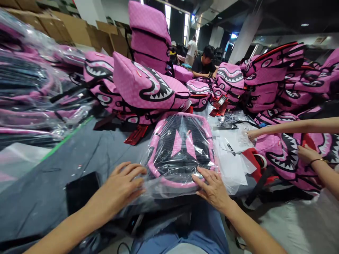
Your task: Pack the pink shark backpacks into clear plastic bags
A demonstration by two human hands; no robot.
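A pink and black backpack lies in a clear plastic bag on the grey table, its padded back panel facing up. My left hand is at the bag's left edge, fingers stretched out and slightly bent; whether it touches the plastic is hard to tell. My right hand rests on the lower right part of the bagged backpack, with its fingers spread over the plastic. Neither hand grips anything that I can see. Just beyond the bag stand pink backpacks with a shark-mouth print, with red tags by them.
Bagged backpacks are heaped at the left. A black phone-like slab lies near my left forearm. White sheets and small black snips lie at the right, where a co-worker's hands handle another pink backpack.
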